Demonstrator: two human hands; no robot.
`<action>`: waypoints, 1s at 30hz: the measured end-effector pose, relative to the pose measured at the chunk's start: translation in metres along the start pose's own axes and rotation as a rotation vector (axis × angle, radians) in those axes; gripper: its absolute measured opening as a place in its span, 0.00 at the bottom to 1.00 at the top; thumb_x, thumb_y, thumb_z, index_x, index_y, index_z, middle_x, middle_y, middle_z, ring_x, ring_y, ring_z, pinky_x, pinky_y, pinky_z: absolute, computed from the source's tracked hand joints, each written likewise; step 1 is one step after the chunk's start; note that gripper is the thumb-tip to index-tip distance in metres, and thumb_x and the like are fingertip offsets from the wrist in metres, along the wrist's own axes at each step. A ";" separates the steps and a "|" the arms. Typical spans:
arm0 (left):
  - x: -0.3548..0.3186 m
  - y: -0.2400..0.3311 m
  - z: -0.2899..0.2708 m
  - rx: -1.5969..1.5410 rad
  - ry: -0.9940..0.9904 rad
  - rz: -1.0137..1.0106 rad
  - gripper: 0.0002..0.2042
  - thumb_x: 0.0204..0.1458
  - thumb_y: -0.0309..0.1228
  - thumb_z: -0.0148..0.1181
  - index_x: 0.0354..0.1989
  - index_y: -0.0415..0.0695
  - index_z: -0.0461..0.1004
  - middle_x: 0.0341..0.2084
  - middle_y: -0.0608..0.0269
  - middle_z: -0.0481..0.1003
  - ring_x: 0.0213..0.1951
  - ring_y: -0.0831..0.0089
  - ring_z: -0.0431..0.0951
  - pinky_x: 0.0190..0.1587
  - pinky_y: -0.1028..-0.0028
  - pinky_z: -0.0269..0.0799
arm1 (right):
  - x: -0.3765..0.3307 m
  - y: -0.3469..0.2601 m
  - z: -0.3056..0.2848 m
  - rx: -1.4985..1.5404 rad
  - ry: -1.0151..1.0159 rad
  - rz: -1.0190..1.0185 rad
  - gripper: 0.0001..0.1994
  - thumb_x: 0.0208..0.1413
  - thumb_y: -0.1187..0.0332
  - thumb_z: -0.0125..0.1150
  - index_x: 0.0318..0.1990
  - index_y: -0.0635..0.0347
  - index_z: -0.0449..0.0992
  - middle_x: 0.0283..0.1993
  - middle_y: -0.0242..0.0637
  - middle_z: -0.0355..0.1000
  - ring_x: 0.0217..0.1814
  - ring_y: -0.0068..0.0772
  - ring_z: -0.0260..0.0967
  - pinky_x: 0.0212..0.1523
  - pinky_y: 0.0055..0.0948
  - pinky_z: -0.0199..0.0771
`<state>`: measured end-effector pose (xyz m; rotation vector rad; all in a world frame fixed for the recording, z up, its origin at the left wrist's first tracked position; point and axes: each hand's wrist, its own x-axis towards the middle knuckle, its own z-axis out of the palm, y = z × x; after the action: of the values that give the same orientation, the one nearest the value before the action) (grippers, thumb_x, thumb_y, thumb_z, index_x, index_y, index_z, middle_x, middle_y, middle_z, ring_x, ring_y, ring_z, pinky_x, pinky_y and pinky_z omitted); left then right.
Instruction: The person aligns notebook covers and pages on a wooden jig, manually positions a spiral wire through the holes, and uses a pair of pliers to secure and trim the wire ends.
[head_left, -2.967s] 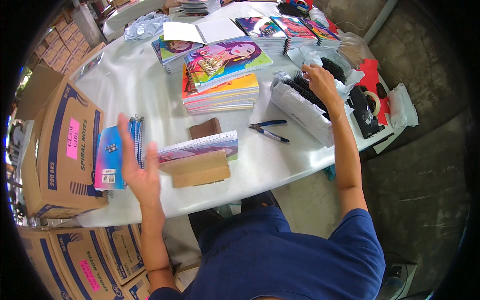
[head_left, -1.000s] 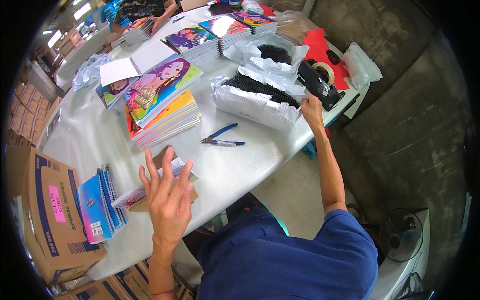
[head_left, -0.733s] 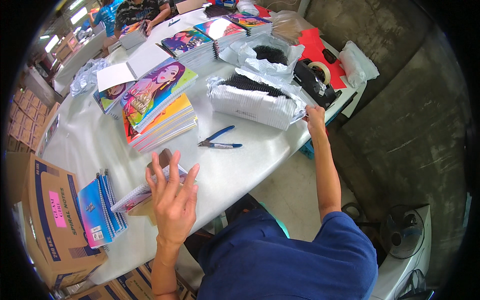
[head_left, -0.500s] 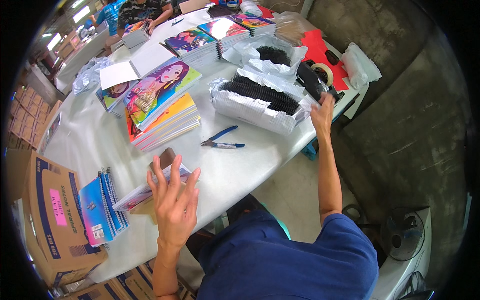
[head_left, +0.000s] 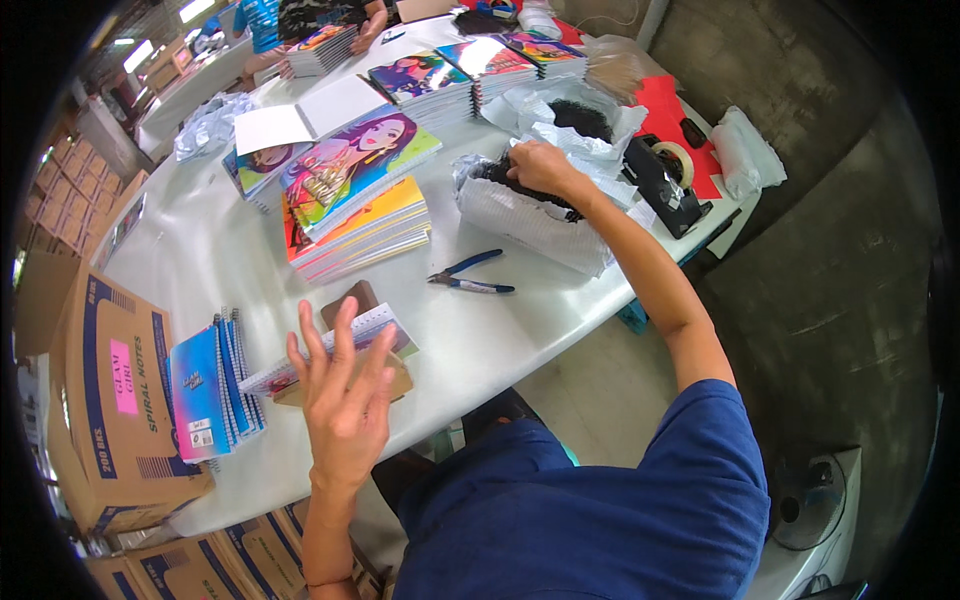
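While the right hand (head_left: pixel 538 165) reaches into the white bag of black spirals (head_left: pixel 530 205) far right on the desk (head_left: pixel 200 260), its grip is unclear. Near left, the left hand (head_left: pixel 345 400) hovers, fingers spread and released, over an unbound notebook (head_left: pixel 330 350).

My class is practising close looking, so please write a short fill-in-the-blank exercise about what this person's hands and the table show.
1. The right hand reaches into a white bag of ____ spiral coils.
2. The left hand is raised with its fingers ____.
3. The pliers on the table have ____ handles.

Missing words: black; spread; blue
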<state>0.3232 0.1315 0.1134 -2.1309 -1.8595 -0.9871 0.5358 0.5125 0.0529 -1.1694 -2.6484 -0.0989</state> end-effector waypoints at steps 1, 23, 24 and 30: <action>-0.003 -0.003 -0.005 0.006 0.006 -0.019 0.21 0.49 0.19 0.61 0.54 0.44 0.77 0.64 0.50 0.64 0.70 0.45 0.51 0.68 0.47 0.43 | 0.001 0.001 -0.008 0.016 0.016 0.001 0.09 0.49 0.65 0.64 0.32 0.62 0.77 0.38 0.53 0.76 0.43 0.56 0.75 0.42 0.50 0.75; 0.026 -0.033 0.026 0.153 -0.162 -0.156 0.23 0.52 0.44 0.61 0.59 0.58 0.72 0.55 0.69 0.74 0.56 0.57 0.73 0.61 0.53 0.63 | -0.105 -0.197 -0.064 1.100 0.043 -0.234 0.09 0.51 0.79 0.65 0.40 0.61 0.78 0.34 0.37 0.71 0.35 0.31 0.70 0.38 0.31 0.71; 0.026 -0.032 0.026 0.152 -0.160 -0.159 0.23 0.52 0.44 0.61 0.59 0.58 0.72 0.55 0.68 0.74 0.56 0.57 0.73 0.61 0.53 0.63 | -0.105 -0.198 -0.062 1.118 0.018 -0.243 0.09 0.51 0.78 0.65 0.40 0.61 0.78 0.34 0.37 0.71 0.34 0.30 0.70 0.37 0.30 0.70; 0.023 -0.032 0.024 0.128 -0.165 -0.155 0.24 0.50 0.43 0.62 0.58 0.57 0.73 0.54 0.66 0.75 0.55 0.59 0.73 0.61 0.54 0.63 | -0.104 -0.193 -0.062 1.237 -0.185 -0.265 0.09 0.50 0.78 0.66 0.41 0.63 0.78 0.34 0.38 0.70 0.34 0.35 0.69 0.35 0.34 0.68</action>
<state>0.3027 0.1700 0.0978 -2.0759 -2.1297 -0.7145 0.4732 0.2969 0.0940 -0.3865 -2.2032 1.4077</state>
